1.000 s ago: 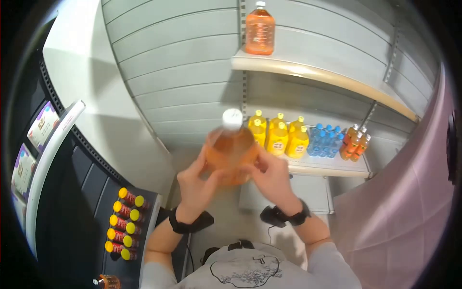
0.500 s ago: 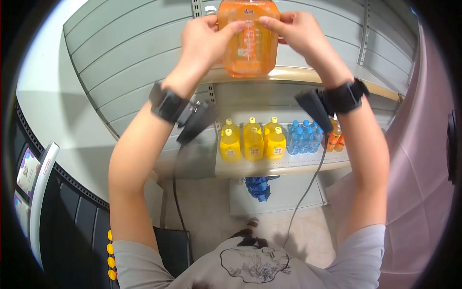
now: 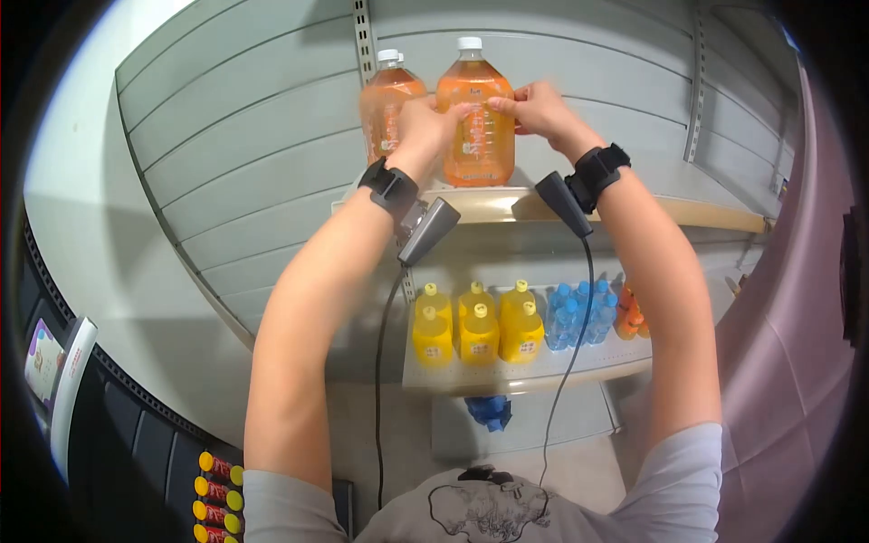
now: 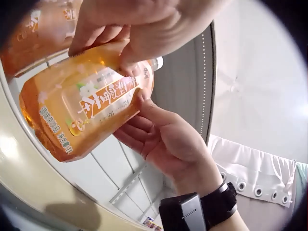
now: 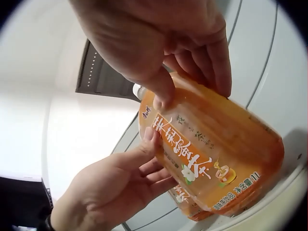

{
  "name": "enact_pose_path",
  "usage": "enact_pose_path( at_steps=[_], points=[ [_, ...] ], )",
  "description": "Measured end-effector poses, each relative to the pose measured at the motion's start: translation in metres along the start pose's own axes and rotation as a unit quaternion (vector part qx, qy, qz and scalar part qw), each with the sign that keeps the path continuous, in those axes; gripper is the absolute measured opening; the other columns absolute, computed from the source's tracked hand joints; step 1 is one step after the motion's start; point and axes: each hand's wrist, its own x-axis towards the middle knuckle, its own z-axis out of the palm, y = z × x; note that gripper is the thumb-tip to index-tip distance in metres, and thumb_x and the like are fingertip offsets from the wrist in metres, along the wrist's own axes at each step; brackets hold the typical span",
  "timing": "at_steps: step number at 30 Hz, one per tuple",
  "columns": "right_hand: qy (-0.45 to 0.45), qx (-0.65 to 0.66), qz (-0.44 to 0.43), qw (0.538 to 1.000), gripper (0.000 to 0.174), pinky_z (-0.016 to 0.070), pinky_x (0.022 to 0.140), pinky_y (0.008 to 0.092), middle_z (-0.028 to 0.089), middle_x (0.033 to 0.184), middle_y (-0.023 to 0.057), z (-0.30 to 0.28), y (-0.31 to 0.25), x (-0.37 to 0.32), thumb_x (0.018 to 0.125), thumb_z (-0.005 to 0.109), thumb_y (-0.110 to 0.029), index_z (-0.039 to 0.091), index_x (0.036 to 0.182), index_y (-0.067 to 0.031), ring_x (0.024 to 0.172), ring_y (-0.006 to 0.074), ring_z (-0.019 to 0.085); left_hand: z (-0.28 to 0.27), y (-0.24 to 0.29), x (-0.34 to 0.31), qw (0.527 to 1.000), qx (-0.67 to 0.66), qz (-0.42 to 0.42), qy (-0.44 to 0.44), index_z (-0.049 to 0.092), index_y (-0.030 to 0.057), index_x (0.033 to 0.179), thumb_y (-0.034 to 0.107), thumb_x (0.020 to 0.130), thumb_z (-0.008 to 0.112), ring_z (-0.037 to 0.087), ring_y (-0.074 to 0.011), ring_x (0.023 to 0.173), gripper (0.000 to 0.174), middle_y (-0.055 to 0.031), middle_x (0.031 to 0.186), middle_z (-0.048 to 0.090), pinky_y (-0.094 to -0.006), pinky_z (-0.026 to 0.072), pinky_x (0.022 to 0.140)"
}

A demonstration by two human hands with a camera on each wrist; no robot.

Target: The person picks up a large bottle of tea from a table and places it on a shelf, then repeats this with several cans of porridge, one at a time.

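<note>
A large bottle of orange-coloured tea (image 3: 476,149) with a white cap stands upright at the front of the upper shelf (image 3: 634,190). My left hand (image 3: 425,134) grips its left side and my right hand (image 3: 546,116) its right side. Both thumbs lie on the front label, with the other fingers around the sides, as the left wrist view shows of the bottle (image 4: 91,103). Just left of it is a matching tea bottle (image 3: 385,104), partly hidden by my left hand. Another white cap shows behind that one.
On the lower shelf (image 3: 579,366) stand yellow bottles (image 3: 480,335), small blue bottles (image 3: 579,317) and orange ones (image 3: 629,312). Crumpled blue material (image 3: 490,412) lies beneath. Several yellow-lidded containers (image 3: 217,493) line the dark rack at lower left. A pink curtain (image 3: 769,380) hangs on the right.
Both hands carried the bottle from in front of my chest up and forward to the upper shelf. It now stands beside the matching bottle; both hands still hold it.
</note>
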Motion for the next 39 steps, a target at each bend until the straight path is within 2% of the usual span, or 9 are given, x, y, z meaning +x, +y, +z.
enact_pose_path(
  at_steps=[4,7,10,14,16,23,34,37,39],
  points=[
    [0.01,-0.083,-0.014,0.996,0.037,0.0482,0.062,0.0248,0.059,0.075,0.0068,0.007,0.017,0.018,0.078,0.062,-0.032,0.061,0.085,0.0044,0.067,0.0118,0.055,0.005,0.022,-0.005,0.988,-0.069,-0.138,0.02,0.059,-0.004,0.093,0.022,0.075,0.064,0.061,-0.0247,0.08,0.032,-0.0185,0.09,0.061,-0.033,0.0461,0.069],
    [-0.009,-0.086,0.016,0.996,0.039,0.0491,0.063,0.0258,0.058,0.082,0.0101,0.009,0.02,0.03,0.079,0.06,-0.032,0.059,0.09,0.0056,0.073,0.0145,0.056,0.018,-0.023,0.033,0.994,0.019,-0.106,-0.029,0.058,0.0052,0.104,0.032,0.08,0.054,0.056,-0.0193,0.088,0.036,-0.009,0.099,0.059,-0.0303,0.0437,0.076],
    [-0.018,-0.06,0.025,0.998,0.045,0.0482,0.065,0.0294,0.059,0.084,0.0155,0.01,0.026,0.041,0.074,0.062,-0.033,0.057,0.09,0.0091,0.074,0.0199,0.058,0.034,-0.033,0.051,0.984,0.161,-0.07,0.029,0.058,-0.0054,0.094,0.022,0.076,0.06,0.059,-0.0312,0.088,0.033,-0.0215,0.094,0.059,-0.0347,0.0466,0.074],
    [-0.012,-0.047,0.036,0.998,0.047,0.0477,0.064,0.0312,0.06,0.082,0.0177,0.013,0.026,0.05,0.072,0.063,-0.032,0.056,0.09,0.0113,0.07,0.0227,0.059,0.041,-0.042,0.072,0.979,0.185,-0.083,-0.027,0.058,-0.0054,0.096,0.022,0.077,0.057,0.057,-0.0322,0.092,0.033,-0.0222,0.097,0.058,-0.0351,0.0466,0.076],
    [-0.031,-0.082,0.056,0.995,0.045,0.0497,0.068,0.0302,0.056,0.094,0.0159,0.015,0.031,0.06,0.078,0.058,-0.031,0.053,0.099,0.0097,0.08,0.0222,0.058,0.046,-0.056,0.087,0.975,0.199,-0.084,-0.051,0.057,-0.0051,0.096,0.021,0.078,0.055,0.056,-0.0322,0.094,0.033,-0.0222,0.099,0.057,-0.0349,0.0465,0.077],
    [-0.07,-0.099,0.098,0.988,0.046,0.0489,0.077,0.0325,0.053,0.103,0.017,0.017,0.029,0.075,0.082,0.054,-0.029,0.048,0.107,0.0094,0.087,0.0238,0.057,0.058,-0.085,0.109,0.984,0.153,-0.083,-0.033,0.057,-0.0038,0.098,0.02,0.077,0.054,0.056,-0.032,0.096,0.032,-0.0218,0.104,0.056,-0.0343,0.0462,0.078],
    [-0.063,-0.101,0.049,0.992,0.049,0.0458,0.072,0.0309,0.055,0.099,0.0164,0.024,0.059,0.101,0.083,0.053,-0.033,0.049,0.107,0.0086,0.086,0.0228,0.057,0.061,-0.082,0.113,0.981,0.178,-0.069,-0.043,0.06,-0.0001,0.092,0.017,0.073,0.055,0.057,-0.0305,0.092,0.026,-0.0197,0.097,0.059,-0.0341,0.0467,0.076],
    [-0.056,-0.099,0.06,0.992,0.048,0.0459,0.071,0.0305,0.056,0.097,0.0161,0.024,0.051,0.094,0.082,0.054,-0.033,0.05,0.107,0.0079,0.084,0.0222,0.058,0.059,-0.079,0.117,0.955,0.28,-0.05,-0.085,0.06,0.0001,0.092,0.016,0.072,0.056,0.058,-0.0299,0.09,0.026,-0.0188,0.099,0.059,-0.0337,0.0471,0.074],
    [-0.045,-0.102,0.073,0.991,0.047,0.0459,0.071,0.0306,0.056,0.096,0.0162,0.025,0.048,0.091,0.082,0.055,-0.032,0.051,0.106,0.0077,0.083,0.022,0.058,0.062,-0.082,0.119,0.966,0.228,-0.093,-0.075,0.059,-0.0003,0.092,0.015,0.072,0.056,0.058,-0.0293,0.091,0.026,-0.0183,0.099,0.058,-0.0334,0.0471,0.074]
  ],
)
